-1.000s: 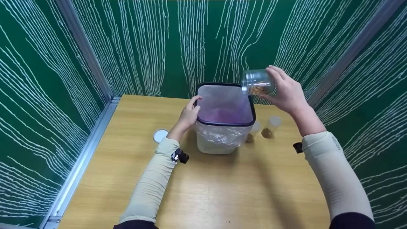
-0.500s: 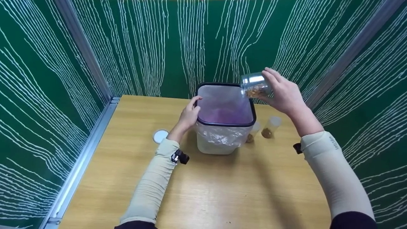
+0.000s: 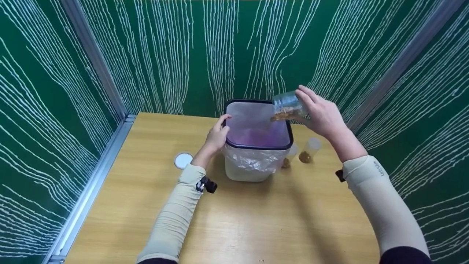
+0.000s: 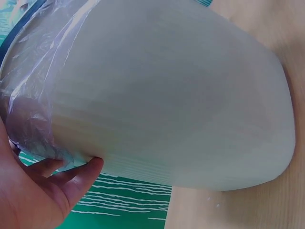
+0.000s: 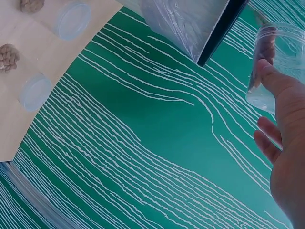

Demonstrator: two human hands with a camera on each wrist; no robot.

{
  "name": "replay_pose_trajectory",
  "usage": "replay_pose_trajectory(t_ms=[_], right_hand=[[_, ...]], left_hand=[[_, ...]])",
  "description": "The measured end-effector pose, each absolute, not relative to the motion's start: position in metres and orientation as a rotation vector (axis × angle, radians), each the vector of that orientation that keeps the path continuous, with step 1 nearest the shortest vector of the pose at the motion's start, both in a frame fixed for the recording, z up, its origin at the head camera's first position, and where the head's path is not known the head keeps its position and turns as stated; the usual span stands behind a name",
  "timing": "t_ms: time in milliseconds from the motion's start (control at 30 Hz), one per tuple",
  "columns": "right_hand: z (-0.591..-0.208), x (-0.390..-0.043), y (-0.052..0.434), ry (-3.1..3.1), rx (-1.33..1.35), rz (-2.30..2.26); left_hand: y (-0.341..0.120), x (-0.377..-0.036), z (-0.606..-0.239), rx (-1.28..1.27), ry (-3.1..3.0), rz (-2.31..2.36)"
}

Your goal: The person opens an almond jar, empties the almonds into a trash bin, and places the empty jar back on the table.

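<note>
So the person's left hand [image 3: 217,136] is gripping the lined bin [image 3: 245,175] at nine o'clock, right hand [image 3: 324,115] holding a tipped clear jar [image 3: 285,99], brown bits [image 3: 285,114] at its mouth, around two.

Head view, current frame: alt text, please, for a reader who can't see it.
A person's right hand holds a clear jar of brown pieces tilted over a plastic-lined bin, while the left hand grips its dark rim. Two more jars and a white disc sit on the wooden table.

Left hand [image 4: 43,193] holding pale bin [image 4: 176,100], plastic liner [image 4: 43,62]
</note>
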State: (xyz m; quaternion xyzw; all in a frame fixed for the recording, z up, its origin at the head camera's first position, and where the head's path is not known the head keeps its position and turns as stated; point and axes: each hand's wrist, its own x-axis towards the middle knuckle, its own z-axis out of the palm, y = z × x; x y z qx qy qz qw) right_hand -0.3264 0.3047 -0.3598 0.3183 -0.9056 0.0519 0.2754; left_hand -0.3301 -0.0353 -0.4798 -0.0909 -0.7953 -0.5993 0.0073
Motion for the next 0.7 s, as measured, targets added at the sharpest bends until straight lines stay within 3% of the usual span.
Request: replay_pose_trajectory(t_ms=[700], right_hand=[[-0.3644,-0.3253,0.3055,-2.410,0.869,0.102]], left_hand=[[-0.0363,-0.3303,-0.4795,-0.287,-2.471,-1.904]])
